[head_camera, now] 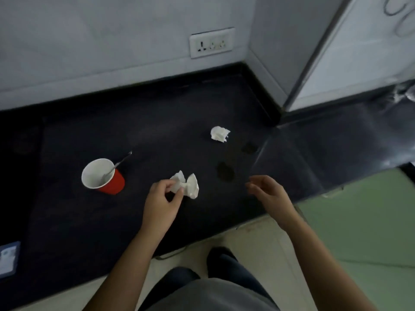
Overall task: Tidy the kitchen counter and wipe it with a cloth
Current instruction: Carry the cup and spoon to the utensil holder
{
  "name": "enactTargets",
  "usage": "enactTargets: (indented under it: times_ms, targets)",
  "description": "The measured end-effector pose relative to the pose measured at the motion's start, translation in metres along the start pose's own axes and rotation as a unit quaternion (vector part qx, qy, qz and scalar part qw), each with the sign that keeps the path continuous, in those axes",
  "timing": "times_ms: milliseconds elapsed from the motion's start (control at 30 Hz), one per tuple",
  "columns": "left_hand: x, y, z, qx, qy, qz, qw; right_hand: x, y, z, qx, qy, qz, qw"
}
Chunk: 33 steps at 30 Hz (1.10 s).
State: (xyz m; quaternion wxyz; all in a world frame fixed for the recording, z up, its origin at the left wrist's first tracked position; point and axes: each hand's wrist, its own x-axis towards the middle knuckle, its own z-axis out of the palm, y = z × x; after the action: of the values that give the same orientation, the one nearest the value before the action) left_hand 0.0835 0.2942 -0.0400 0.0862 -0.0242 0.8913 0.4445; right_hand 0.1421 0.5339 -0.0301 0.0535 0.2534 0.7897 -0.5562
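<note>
The person's grey-clad lap sits lowest, before the front edge of the dark counter. Left hand pinches a crumpled tissue mid-counter; right hand hovers empty, fingers loosely spread. A red cup holding a spoon stands towards the left edge; another tissue wad lies near the back corner

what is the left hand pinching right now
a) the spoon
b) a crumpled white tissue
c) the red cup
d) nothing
b: the left hand pinches the nearer crumpled white tissue, while the red cup with the spoon in it stands apart to its left.
</note>
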Motion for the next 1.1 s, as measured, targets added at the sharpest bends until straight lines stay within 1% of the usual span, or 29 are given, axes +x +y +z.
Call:
enactTargets:
  times_ms: [100,200,333,400,500,600,667,767,867,967,1100]
  targets:
    - [0.002,0.003,0.001,-0.012,0.039,-0.026,0.999,0.027,-0.019,0.007,-0.022,-0.052,-0.037,0.998]
    - [-0.01,-0.004,-0.009,-0.029,0.104,-0.067,0.992,0.042,-0.041,0.034,-0.024,-0.118,-0.074,0.99]
    - [-0.024,-0.027,-0.037,-0.082,0.203,-0.14,0.966,0.046,-0.074,0.081,-0.026,-0.238,-0.101,0.966]
    - [-0.024,-0.04,-0.05,-0.103,0.238,-0.17,0.951,0.047,-0.088,0.103,-0.036,-0.263,-0.107,0.958]
    - [-0.009,-0.058,-0.067,-0.114,0.255,-0.186,0.942,0.048,-0.108,0.135,-0.046,-0.276,-0.118,0.953]
    - [0.015,-0.072,-0.079,-0.126,0.235,-0.178,0.947,0.047,-0.121,0.166,-0.025,-0.279,-0.113,0.953]
    - [0.03,-0.078,-0.084,-0.134,0.224,-0.16,0.952,0.046,-0.126,0.183,-0.021,-0.266,-0.122,0.956]
    - [0.049,-0.081,-0.089,-0.132,0.208,-0.156,0.957,0.047,-0.132,0.2,-0.025,-0.226,-0.138,0.964]
    - [0.06,-0.084,-0.093,-0.136,0.192,-0.122,0.964,0.049,-0.138,0.211,-0.015,-0.195,-0.135,0.971]
    - [0.066,-0.081,-0.099,-0.153,0.183,-0.086,0.967,0.048,-0.142,0.217,-0.004,-0.186,-0.132,0.974]
    - [0.064,-0.075,-0.113,-0.162,0.164,-0.057,0.971,0.044,-0.148,0.22,0.056,-0.178,-0.132,0.973]
